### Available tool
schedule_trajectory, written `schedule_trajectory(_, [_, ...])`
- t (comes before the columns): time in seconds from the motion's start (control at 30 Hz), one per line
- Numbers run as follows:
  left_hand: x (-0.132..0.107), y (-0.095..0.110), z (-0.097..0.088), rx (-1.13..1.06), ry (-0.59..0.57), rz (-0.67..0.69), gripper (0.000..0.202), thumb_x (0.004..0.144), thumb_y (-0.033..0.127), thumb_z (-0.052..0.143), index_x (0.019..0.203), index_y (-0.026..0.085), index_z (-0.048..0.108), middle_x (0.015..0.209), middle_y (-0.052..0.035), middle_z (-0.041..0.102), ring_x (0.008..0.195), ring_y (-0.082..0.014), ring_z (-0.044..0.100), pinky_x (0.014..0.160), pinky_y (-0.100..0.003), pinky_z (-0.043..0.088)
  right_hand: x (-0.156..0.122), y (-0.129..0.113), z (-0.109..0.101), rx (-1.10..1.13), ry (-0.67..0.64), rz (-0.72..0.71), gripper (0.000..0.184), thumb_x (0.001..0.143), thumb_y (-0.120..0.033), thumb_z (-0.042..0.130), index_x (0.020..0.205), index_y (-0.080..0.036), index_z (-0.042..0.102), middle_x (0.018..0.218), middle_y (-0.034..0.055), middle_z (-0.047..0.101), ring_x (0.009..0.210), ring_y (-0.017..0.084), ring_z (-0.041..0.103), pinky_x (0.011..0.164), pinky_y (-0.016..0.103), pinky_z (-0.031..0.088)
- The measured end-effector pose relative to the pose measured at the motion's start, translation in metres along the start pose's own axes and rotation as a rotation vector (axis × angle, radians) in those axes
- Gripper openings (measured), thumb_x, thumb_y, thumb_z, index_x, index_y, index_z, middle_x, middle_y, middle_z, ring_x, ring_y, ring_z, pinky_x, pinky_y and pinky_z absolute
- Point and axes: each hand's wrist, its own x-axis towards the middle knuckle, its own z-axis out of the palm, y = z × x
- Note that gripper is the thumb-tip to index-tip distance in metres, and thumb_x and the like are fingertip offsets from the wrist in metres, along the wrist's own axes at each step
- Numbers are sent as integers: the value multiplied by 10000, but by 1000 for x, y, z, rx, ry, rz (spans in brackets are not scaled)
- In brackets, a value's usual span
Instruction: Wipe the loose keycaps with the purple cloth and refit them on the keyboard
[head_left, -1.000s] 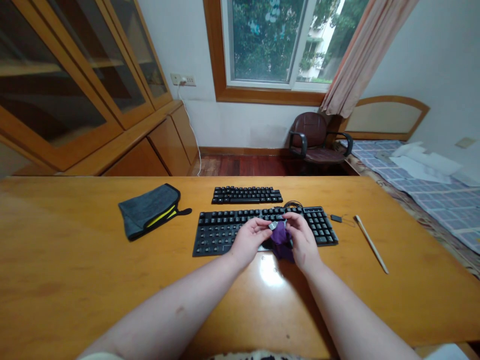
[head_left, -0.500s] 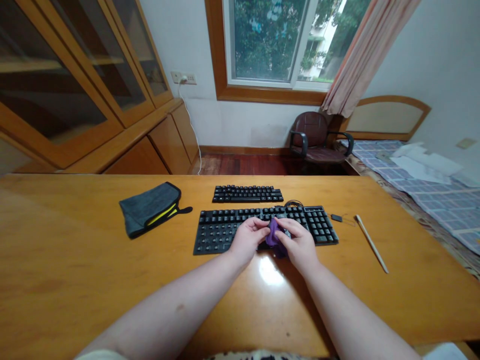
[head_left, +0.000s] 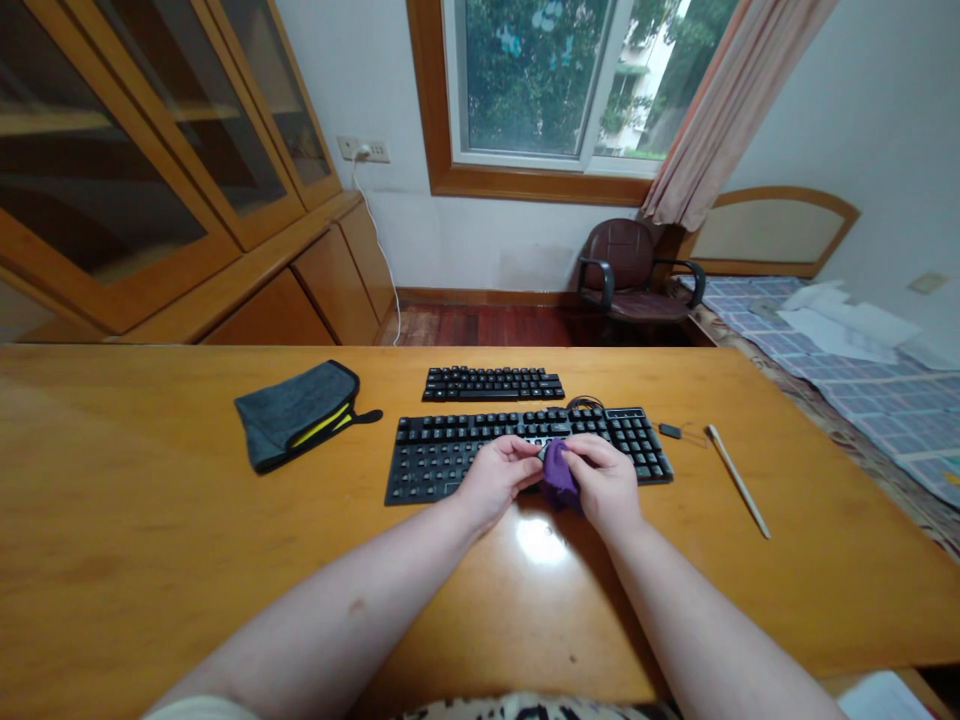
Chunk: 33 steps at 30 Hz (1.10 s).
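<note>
Above the front of a black keyboard (head_left: 431,465), my left hand (head_left: 495,482) pinches a small keycap (head_left: 542,453) between thumb and fingertips. A crumpled purple cloth (head_left: 561,480) is gripped in my right hand (head_left: 606,482), right against the keycap. Many keycaps are off the keyboard's main block, leaving bare switches in view; its number pad (head_left: 646,448) still carries caps. Behind it, loose black keycaps (head_left: 491,384) lie in tight rows like a second keyboard. My hands hide the middle of the keyboard.
On the wooden table (head_left: 187,560), a folded grey cloth (head_left: 296,415) with yellow inside lies left. A small wire tool with a dark handle (head_left: 670,431) and a pale thin stick (head_left: 739,482) lie right. Beyond the table stand a chair (head_left: 626,265) and a cabinet (head_left: 300,290).
The purple cloth has shifted slightly right with my right hand and shows more of its surface. The keycap in my left fingers is a little more exposed. The view has tilted slightly.
</note>
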Motion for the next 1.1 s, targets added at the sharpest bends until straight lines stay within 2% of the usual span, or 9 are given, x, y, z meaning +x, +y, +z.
schedule_trajectory(0.1, [1,0,1,1,-5,8,329,529,197,790,742,127,549,697,4,648,653,-100,625,699,-248,508,2,1,-1,-77,-4,19,112,752,-257,578,687,-216,659,741,38,646,720,181,596,694,334,485])
schedule_trajectory(0.27, [2,2,2,30,10,36,323,613,233,745,842,147,534,714,2,625,698,-128,646,690,-250,515,7,8,-4,-160,181,58,165,763,-323,568,793,-189,659,785,58,649,727,188,599,676,330,489])
schedule_trajectory(0.33, [2,3,1,36,30,50,309,630,230,733,852,153,531,712,9,611,721,-132,648,684,-238,514,7,7,-5,-206,196,39,177,771,-321,559,837,-194,663,802,59,645,730,187,598,664,321,488])
schedule_trajectory(0.5, [5,2,-2,33,39,63,300,615,191,738,843,148,548,742,6,610,760,-123,638,740,-236,500,2,-2,-4,-264,111,-82,169,786,-243,540,876,-244,683,801,42,616,758,176,585,668,306,480])
schedule_trajectory(0.63, [6,-1,-3,132,4,63,303,601,193,746,845,124,581,729,-6,624,663,-92,610,666,-212,489,-4,-2,2,-209,-76,-128,225,777,-238,562,966,-293,672,821,30,571,769,165,565,679,307,480])
schedule_trajectory(0.8, [5,-2,-4,177,-74,24,302,615,221,740,867,112,614,758,-34,655,698,-100,613,702,-224,482,-5,3,10,-49,-41,-1,163,758,-255,601,883,-282,702,804,26,568,779,162,559,708,315,467])
schedule_trajectory(0.97, [4,-2,-4,141,-41,-19,311,598,208,753,859,115,613,712,-16,644,642,-86,614,691,-217,499,-1,4,9,71,-40,123,120,740,-279,614,771,-222,716,801,46,647,793,185,589,756,339,455])
schedule_trajectory(1.1, [2,0,0,78,-15,-25,306,601,196,751,853,124,593,727,-21,643,705,-111,635,723,-221,505,2,12,6,100,33,281,216,731,-349,604,806,-177,710,832,65,680,823,213,599,784,358,440])
